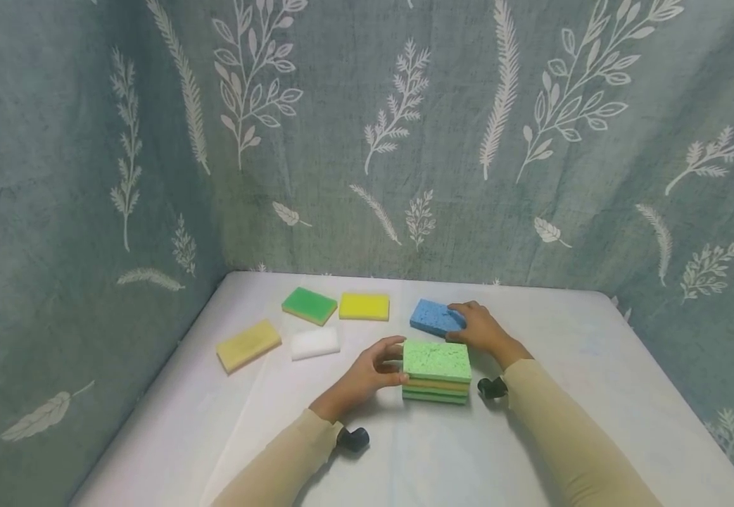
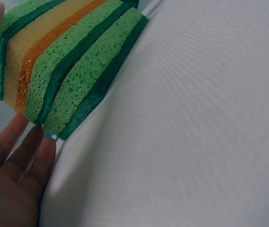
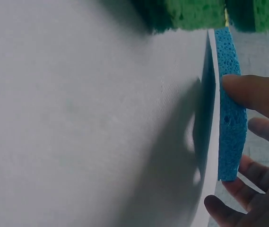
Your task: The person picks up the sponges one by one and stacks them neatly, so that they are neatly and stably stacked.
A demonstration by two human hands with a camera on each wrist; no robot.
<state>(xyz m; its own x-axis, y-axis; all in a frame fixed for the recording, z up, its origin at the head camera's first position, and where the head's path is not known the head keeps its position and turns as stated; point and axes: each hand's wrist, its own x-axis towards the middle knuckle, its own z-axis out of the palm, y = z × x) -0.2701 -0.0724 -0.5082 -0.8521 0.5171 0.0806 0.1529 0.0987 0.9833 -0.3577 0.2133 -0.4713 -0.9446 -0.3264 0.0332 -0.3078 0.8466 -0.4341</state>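
Observation:
A neat stack of sponges [image 1: 436,360] stands in front of me on the white table, a light green one on top and a yellow one with an orange layer beneath it. My left hand [image 1: 367,374] rests against the stack's left side, thumb near the front corner and fingertips touching the layered edges in the left wrist view. Just behind the stack, my right hand [image 1: 483,332] pinches a blue sponge [image 1: 431,317] by its right end. In the right wrist view the thumb presses one face of the blue sponge [image 3: 231,127], with fingers along its far side.
Left of the stack lie a white sponge [image 1: 314,343] and a tan-yellow sponge [image 1: 248,346]. Toward the back are a green-topped sponge [image 1: 309,305] and a bright yellow sponge [image 1: 364,307]. A leaf-patterned curtain [image 1: 341,141] hangs behind the table [image 1: 563,394].

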